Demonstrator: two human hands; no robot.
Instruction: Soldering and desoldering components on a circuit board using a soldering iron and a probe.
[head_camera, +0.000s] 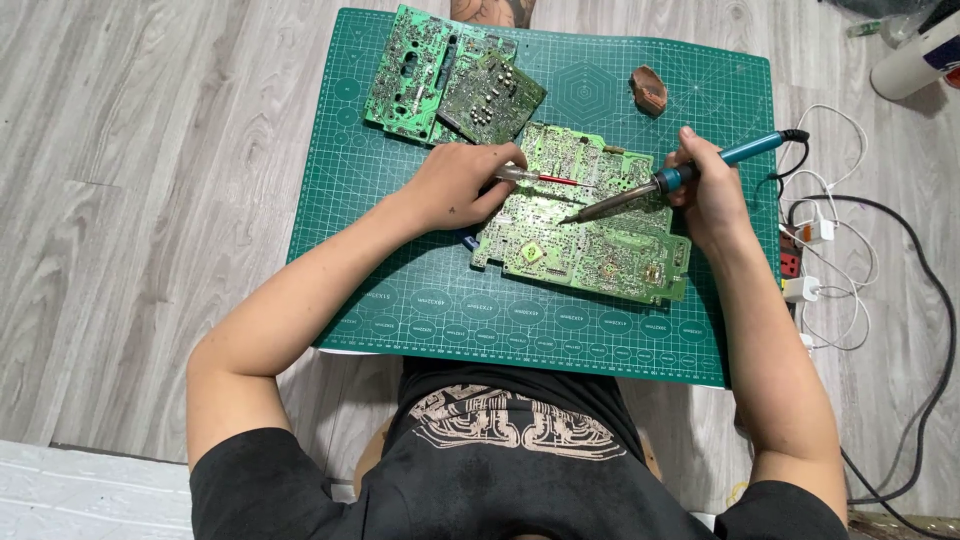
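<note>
A large green circuit board (590, 245) lies on a green cutting mat (400, 300). My left hand (455, 185) rests on the board's left edge and pinches a slim clear-and-red tool (545, 179) that points right across the board. My right hand (705, 185) grips a soldering iron (680, 178) with a blue handle; its dark metal tip (570, 218) touches the board near its middle. The two tool ends sit close together above the board.
Two more green circuit boards (450, 80) overlap at the mat's far left. A small brown object (650, 90) lies at the far right of the mat. White and black cables and a power strip (800, 250) spread over the wood floor to the right.
</note>
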